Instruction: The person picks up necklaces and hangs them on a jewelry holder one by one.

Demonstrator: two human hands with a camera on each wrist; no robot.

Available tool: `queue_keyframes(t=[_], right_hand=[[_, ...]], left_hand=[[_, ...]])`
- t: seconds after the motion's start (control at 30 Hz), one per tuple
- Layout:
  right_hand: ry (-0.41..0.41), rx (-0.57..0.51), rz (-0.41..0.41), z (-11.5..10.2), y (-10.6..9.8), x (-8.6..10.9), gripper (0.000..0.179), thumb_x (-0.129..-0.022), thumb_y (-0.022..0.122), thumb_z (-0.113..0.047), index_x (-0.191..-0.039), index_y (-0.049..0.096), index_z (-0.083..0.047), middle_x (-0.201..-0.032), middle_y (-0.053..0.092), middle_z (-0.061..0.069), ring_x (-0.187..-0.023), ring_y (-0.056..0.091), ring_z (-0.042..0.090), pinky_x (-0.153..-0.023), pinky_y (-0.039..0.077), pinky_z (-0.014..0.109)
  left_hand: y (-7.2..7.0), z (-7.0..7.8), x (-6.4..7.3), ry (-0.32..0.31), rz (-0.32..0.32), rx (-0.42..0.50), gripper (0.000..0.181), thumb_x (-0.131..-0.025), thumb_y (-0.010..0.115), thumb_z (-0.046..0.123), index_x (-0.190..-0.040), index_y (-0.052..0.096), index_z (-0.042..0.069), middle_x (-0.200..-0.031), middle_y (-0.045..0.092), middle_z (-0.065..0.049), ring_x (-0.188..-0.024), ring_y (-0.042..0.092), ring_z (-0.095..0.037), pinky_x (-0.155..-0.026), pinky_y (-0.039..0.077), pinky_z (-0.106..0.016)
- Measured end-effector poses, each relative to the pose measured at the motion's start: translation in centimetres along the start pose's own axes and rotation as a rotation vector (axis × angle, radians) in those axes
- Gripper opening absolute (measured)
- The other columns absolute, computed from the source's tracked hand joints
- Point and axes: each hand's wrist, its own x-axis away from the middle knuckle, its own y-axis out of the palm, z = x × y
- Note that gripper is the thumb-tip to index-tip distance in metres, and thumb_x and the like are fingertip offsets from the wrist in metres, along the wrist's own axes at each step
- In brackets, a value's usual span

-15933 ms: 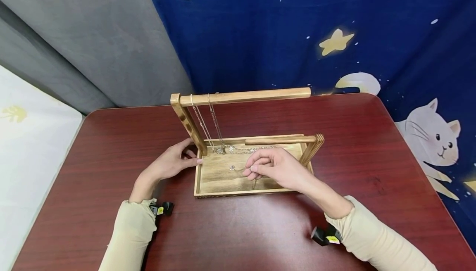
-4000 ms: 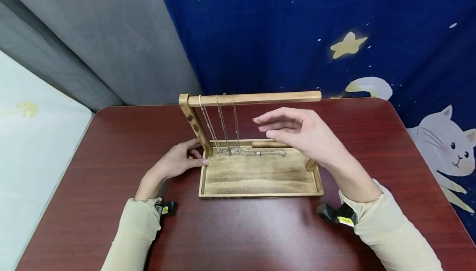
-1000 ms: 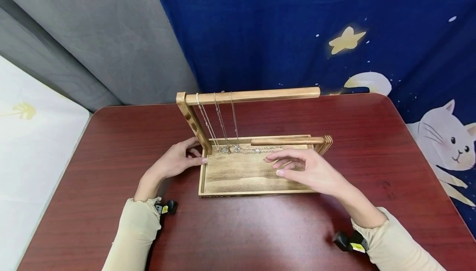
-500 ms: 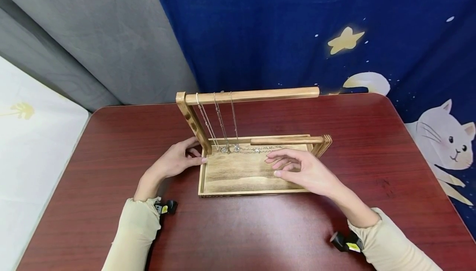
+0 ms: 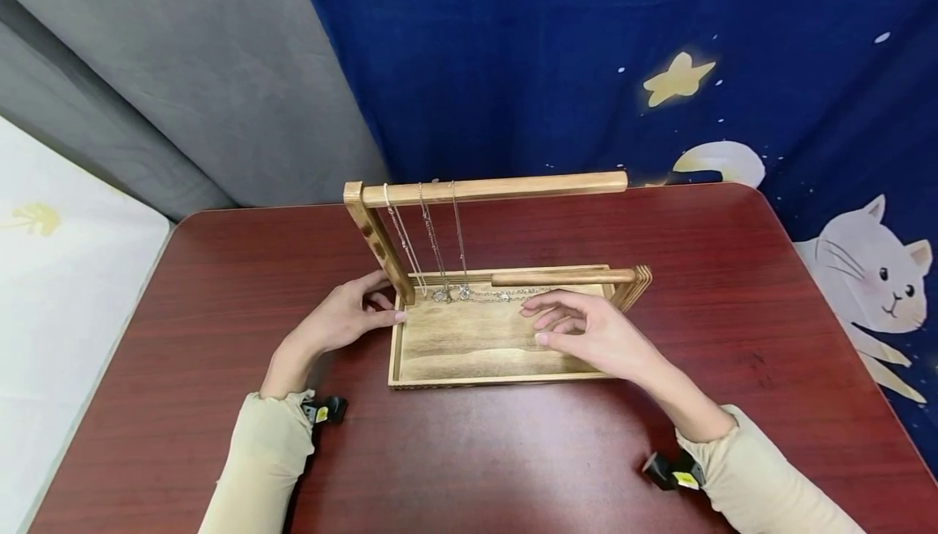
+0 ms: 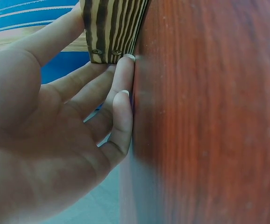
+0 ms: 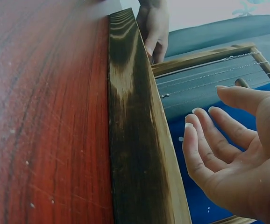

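Observation:
My left hand (image 5: pixel 343 316) holds the left end of a wooden jewelry stand (image 5: pixel 469 347), thumb at the tray's rim and fingers by its upright. In the left wrist view those fingers touch the striped wooden end wall (image 6: pixel 112 32). Three thin necklaces (image 5: pixel 431 233) hang at the left of the tall bar (image 5: pixel 513 189), their pendants (image 5: pixel 463 293) down near the tray floor. Another chain necklace (image 5: pixel 504 296) lies along the back of the tray, its right part behind my right hand (image 5: pixel 586 332). That hand hovers over the tray's right half, fingers loosely bent and holding nothing.
A shorter, lower bar (image 5: pixel 564 277) crosses the stand's back right on its own upright (image 5: pixel 632 286). The stand sits on a dark red table (image 5: pixel 469 453). Behind the table hang a grey curtain (image 5: pixel 220 70) and a blue one (image 5: pixel 498 62).
Earlier, my right hand held a necklace over the tray while two hung; now three hang. It has since come down from beside the bar to the tray, drifting slightly left. My left hand stays put.

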Motion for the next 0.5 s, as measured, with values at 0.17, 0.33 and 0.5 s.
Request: queue_keyframes(t=[0.17,0.33,0.5], right_hand=[[0.003,0.027,0.018,0.0,0.0,-0.4,0.035,-0.090,0.073,-0.008,-0.123,0.068,-0.011,-0.117,0.069,0.013,-0.097,0.068,0.020,-0.077,0.054,0.029],[0.009,0.037,0.028,0.1,0.0,-0.8,0.033,-0.091,0.073,-0.010,-0.123,0.069,-0.014,-0.116,0.069,0.012,-0.098,0.067,0.018,-0.080,0.053,0.030],[0.019,0.083,0.053,0.1,0.0,-1.2,0.032,-0.091,0.073,-0.013,-0.123,0.069,-0.014,-0.111,0.071,0.012,-0.096,0.067,0.017,-0.079,0.054,0.031]], left_hand=[[-0.1,0.1,0.1,-0.005,-0.003,-0.005,0.071,-0.089,0.077,0.030,-0.146,0.045,0.003,-0.099,0.071,-0.007,-0.087,0.064,-0.016,-0.078,0.049,-0.033],[-0.1,0.1,0.2,-0.005,-0.005,-0.004,0.072,-0.089,0.076,0.032,-0.146,0.044,0.001,-0.102,0.070,-0.009,-0.089,0.065,-0.017,-0.079,0.049,-0.034],[-0.1,0.2,0.2,0.013,-0.002,0.001,0.071,-0.090,0.076,0.033,-0.145,0.045,0.001,-0.103,0.070,-0.009,-0.091,0.065,-0.017,-0.077,0.049,-0.033]])
